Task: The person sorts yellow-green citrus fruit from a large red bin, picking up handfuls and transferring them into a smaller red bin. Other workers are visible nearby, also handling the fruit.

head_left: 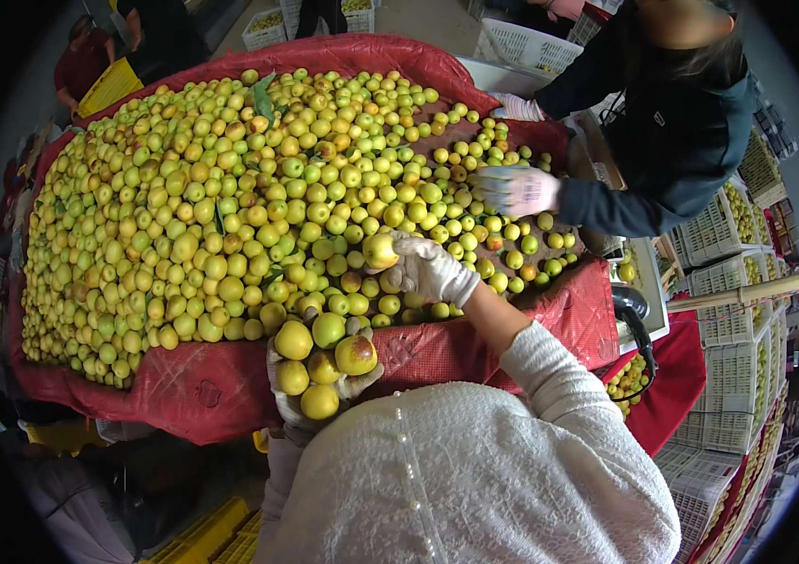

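A broad heap of yellow-green jujube-like fruits [181,190] lies on a table lined with red quilted cloth [209,395]. My left hand [287,395], in a pale glove, is at the table's near edge, palm up, and cradles several fruits [322,367], one with a brown-red patch. My right hand [428,268], in a whitish glove, is over the near right part of the heap. Between its thumb and fingers it grips one yellow fruit [380,251]. Green leaves [263,99] lie among the fruits.
Across the table at the right, a co-worker's gloved hands [519,190] touch the fruits, close to my right hand. White plastic crates [724,352] of fruit are stacked at the right, beside a wooden pole [745,290]. Yellow crates [209,529] stand below left. Other people are at the back.
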`<state>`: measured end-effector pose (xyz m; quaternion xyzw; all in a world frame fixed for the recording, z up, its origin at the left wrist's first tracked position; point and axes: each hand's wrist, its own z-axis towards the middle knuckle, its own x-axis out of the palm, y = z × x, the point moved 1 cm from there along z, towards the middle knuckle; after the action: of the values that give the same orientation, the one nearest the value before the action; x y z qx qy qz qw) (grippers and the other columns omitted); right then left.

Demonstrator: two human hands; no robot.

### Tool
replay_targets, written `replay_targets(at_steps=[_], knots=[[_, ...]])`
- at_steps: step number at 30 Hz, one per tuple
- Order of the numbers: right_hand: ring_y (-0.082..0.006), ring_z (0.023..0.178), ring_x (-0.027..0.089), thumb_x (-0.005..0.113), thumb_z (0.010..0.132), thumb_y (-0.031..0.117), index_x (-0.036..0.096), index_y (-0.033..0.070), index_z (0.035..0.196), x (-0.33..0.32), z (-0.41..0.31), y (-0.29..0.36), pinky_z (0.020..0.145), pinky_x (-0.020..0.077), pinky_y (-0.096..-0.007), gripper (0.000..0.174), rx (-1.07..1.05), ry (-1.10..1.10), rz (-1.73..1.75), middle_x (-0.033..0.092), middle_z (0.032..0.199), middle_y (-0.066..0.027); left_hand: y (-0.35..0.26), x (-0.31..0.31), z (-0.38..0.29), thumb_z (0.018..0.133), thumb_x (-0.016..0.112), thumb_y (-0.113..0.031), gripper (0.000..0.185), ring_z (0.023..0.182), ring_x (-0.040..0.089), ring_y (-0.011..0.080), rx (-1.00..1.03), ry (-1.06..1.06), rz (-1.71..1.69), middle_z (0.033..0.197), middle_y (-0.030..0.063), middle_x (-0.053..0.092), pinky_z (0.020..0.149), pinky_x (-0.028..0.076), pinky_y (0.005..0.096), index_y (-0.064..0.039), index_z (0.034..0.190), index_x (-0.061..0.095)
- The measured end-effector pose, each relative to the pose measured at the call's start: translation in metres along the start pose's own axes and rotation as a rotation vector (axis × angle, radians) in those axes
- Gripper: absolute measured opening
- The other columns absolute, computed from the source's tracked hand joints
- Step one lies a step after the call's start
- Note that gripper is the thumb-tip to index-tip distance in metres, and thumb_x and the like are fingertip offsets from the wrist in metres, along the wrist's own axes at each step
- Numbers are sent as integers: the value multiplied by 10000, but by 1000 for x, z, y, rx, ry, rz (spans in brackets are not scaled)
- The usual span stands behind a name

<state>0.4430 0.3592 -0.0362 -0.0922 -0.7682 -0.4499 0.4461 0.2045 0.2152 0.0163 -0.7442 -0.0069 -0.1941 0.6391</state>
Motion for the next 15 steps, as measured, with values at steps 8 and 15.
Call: replay_targets(at_steps=[8,15], knots=[[-248,658,663,473,973,542,524,90,1282,35,-47,12,467,497,-282,550,72,129,423,665,987,-221,10,-4,1,988,505,-357,590,1378,384,246,1,48,92,1486,-1,441,1160,273,451,-126,1501,327],[-180,392,471,385,953,663,567,108,1268,46,-85,13,378,341,-260,663,48,28,542,641,674,-100,14,-13,-1,1006,479,-412,600,1419,347,242,50,94,504,1515,-21,424,1206,217,457,-134,1514,323]])
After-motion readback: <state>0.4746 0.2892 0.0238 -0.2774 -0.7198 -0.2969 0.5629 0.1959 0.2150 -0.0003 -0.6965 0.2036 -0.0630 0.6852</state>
